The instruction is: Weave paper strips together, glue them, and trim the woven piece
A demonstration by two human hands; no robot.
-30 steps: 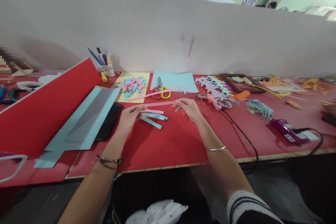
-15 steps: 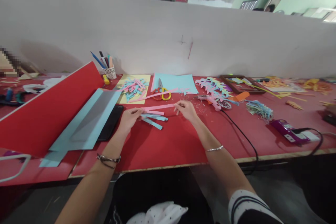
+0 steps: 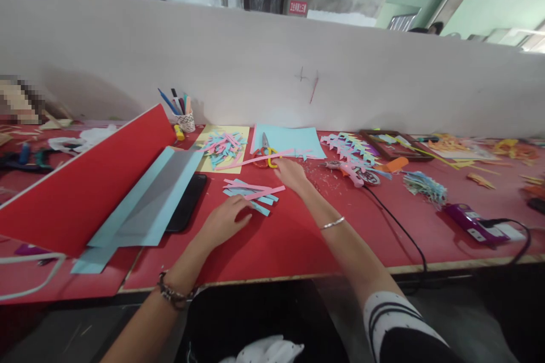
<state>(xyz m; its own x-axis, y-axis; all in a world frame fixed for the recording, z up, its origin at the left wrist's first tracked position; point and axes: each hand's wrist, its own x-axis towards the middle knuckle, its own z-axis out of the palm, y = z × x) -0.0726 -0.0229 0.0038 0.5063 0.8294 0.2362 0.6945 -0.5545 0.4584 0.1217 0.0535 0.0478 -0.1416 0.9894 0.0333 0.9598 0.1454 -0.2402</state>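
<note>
— Phone [image 3: 188,204] position?
— Left of the scissors [image 3: 264,142], nearer the person. Next, left hand [image 3: 227,220]: thumb and fingers apart, nothing gripped that I can see, fingertips right beside the strips.
— Strips where?
— Pink and blue paper strips [image 3: 251,187], loose pile, nearer than the scissors and slightly left.
— Handling?
— Probably light, floppy, easily creased; pinch one by a free end.
— Right hand [image 3: 292,174]?
— At the scissors' near right side. Fingertips partly hidden, can't tell if closed on anything. Scissors: likely stiff, smooth; hold by the loops.
</note>
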